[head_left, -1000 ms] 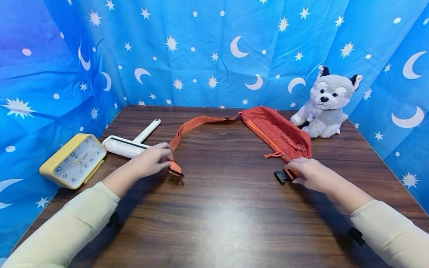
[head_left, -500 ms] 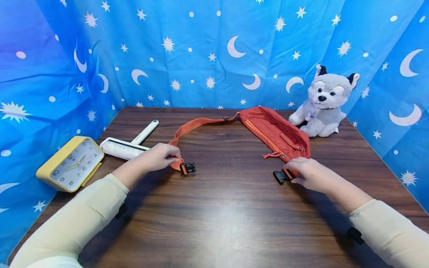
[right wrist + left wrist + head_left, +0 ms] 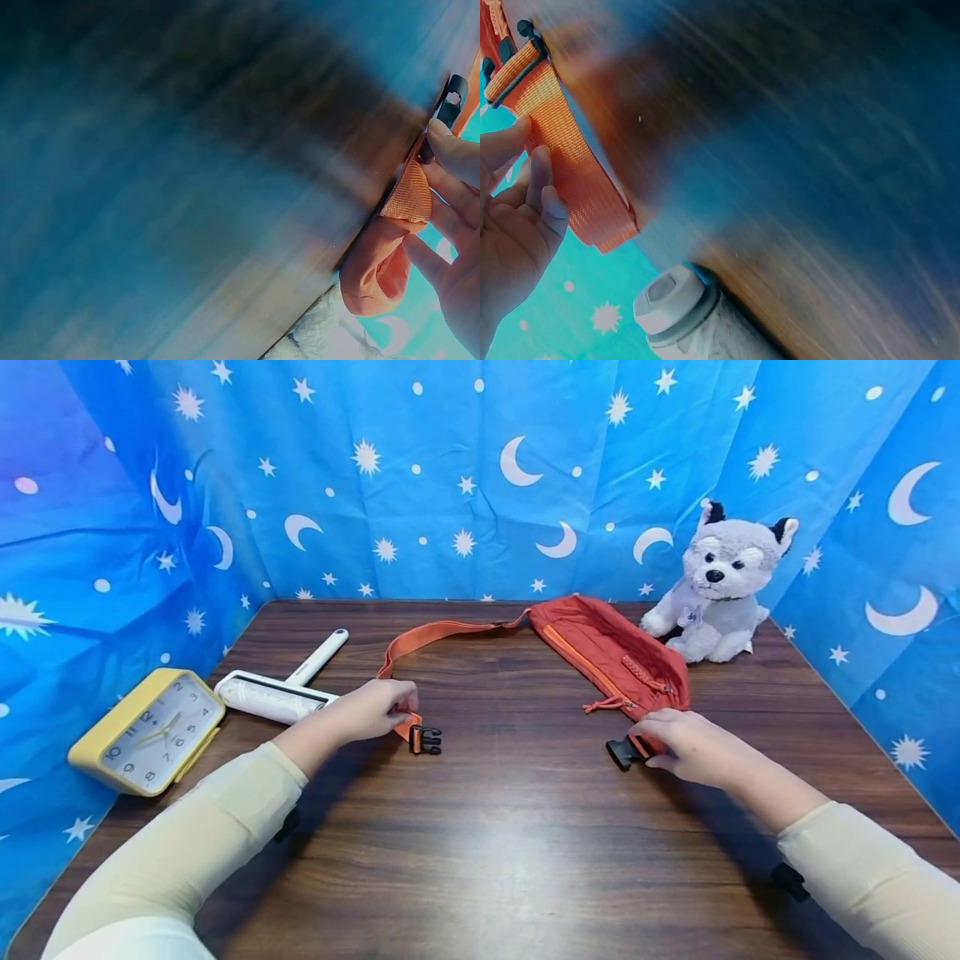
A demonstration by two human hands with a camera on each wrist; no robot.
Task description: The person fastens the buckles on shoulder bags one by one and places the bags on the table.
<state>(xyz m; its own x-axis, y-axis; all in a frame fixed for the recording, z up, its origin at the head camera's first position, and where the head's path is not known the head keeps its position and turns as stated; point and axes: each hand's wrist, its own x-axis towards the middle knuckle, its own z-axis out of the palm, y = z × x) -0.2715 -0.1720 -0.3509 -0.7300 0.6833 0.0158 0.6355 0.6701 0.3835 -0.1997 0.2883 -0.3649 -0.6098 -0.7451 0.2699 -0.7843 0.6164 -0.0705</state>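
Observation:
A red waist bag (image 3: 607, 647) lies toward the back right of the table, its orange strap (image 3: 442, 630) curving off to the left. Near the strap's free end, my left hand (image 3: 375, 710) pinches the webbing between thumb and fingers. A black pronged buckle half (image 3: 426, 740) sticks out beyond those fingers, pointing right. At the bag's near end my right hand (image 3: 686, 745) pinches the short strap by the black socket buckle half (image 3: 622, 752). The two buckle halves are well apart. In the left wrist view the orange webbing (image 3: 570, 150) shows between thumb and fingertips.
A white lint roller (image 3: 273, 693) lies just behind my left wrist. Further left stands a yellow alarm clock (image 3: 150, 731). The grey plush dog (image 3: 720, 581) sits behind the bag at right. A blue starry cloth (image 3: 450, 468) encloses the wooden table (image 3: 480, 843).
My left hand has moved right with the strap end, and the pronged buckle half has turned from hanging down to pointing right. The right hand keeps its hold almost unmoved.

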